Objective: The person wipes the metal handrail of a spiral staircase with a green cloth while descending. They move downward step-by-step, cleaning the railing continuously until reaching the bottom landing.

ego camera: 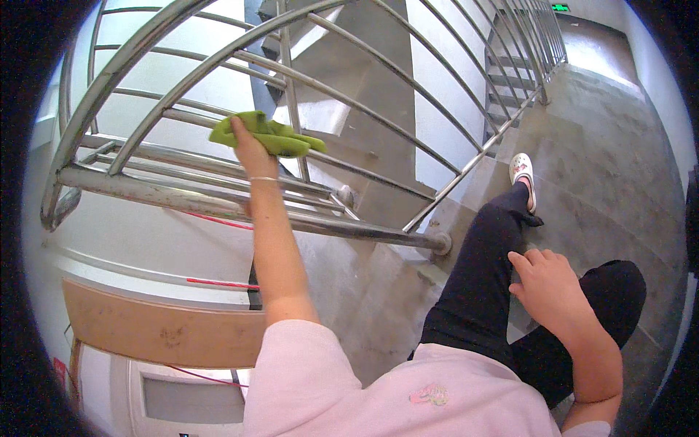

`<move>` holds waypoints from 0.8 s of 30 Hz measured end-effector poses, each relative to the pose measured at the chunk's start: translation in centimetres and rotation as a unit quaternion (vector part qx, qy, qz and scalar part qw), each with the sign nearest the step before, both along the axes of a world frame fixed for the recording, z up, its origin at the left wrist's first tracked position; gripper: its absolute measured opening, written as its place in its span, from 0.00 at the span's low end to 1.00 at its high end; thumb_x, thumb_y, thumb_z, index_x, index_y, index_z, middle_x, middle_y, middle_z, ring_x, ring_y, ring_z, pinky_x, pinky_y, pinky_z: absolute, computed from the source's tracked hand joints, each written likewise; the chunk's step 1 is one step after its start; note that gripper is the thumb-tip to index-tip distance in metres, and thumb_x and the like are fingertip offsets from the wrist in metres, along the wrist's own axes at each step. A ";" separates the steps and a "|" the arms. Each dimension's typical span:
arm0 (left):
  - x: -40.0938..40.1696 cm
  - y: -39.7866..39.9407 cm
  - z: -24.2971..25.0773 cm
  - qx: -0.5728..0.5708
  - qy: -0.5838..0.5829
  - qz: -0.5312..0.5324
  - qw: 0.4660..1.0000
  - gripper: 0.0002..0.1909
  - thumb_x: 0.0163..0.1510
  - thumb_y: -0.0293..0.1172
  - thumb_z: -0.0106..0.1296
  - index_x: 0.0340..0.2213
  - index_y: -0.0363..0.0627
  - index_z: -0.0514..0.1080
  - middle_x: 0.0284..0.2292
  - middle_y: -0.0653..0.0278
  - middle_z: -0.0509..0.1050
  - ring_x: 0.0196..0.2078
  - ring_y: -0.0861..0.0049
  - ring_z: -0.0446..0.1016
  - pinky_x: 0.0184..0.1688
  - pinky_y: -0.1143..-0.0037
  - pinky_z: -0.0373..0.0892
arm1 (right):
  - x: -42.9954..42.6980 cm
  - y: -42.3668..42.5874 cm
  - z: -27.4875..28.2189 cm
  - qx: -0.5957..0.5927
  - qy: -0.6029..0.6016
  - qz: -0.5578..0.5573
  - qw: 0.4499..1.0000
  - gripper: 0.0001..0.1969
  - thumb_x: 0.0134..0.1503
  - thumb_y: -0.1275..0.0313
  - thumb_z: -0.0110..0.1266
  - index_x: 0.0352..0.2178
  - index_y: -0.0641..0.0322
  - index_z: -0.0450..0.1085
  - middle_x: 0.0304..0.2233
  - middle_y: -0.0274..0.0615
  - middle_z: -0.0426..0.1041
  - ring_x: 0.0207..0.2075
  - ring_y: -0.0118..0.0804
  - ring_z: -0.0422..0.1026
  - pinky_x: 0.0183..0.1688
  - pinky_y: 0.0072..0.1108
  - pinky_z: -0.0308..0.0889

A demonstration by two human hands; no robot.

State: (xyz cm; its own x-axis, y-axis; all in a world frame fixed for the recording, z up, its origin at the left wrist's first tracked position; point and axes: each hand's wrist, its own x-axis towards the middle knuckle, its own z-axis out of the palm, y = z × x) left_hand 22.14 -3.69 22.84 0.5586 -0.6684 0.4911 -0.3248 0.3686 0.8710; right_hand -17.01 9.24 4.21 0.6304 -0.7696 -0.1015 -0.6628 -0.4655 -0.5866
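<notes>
My left hand point(254, 150) is stretched out to the stair railing and holds a folded green cloth point(289, 143). The cloth lies over one of the thin metal bars point(377, 173) of the stainless-steel railing, and my thumb presses on its near side. A thicker metal rail point(355, 228) runs below my left wrist, which bears a thin band. Empty, with its fingers loosely bent and the thumb apart, my right hand point(549, 287) hangs above my dark trousers point(475, 267), near the knees.
Grey stone steps point(510, 82) lie beyond the railing, and a tiled floor point(595, 180) stretches along the right. My foot in a white clog point(522, 172) stands near the railing's base. Below left are a brown panel point(164, 328) and a red line point(221, 283). A green lit sign point(560, 7) shows far off.
</notes>
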 end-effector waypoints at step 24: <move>-1.6 0.0 -25.8 0.095 -0.035 0.144 0.984 0.20 0.52 0.41 0.41 0.39 0.34 0.59 0.37 0.58 0.65 0.37 0.73 0.65 0.39 0.76 0.63 | 2.2 -1.2 -1.9 0.082 0.059 -0.012 0.995 0.21 0.42 0.72 0.53 0.40 0.62 0.61 0.36 0.44 0.65 0.39 0.43 0.63 0.43 0.27 0.58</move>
State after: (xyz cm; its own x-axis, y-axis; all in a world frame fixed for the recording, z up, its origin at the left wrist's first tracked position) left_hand 20.56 -3.72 -2.97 0.7072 -0.5714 0.4164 -0.4532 0.0857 0.8873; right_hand -14.79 8.04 2.27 0.5878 -0.7514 -0.2998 -0.7417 -0.3526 -0.5706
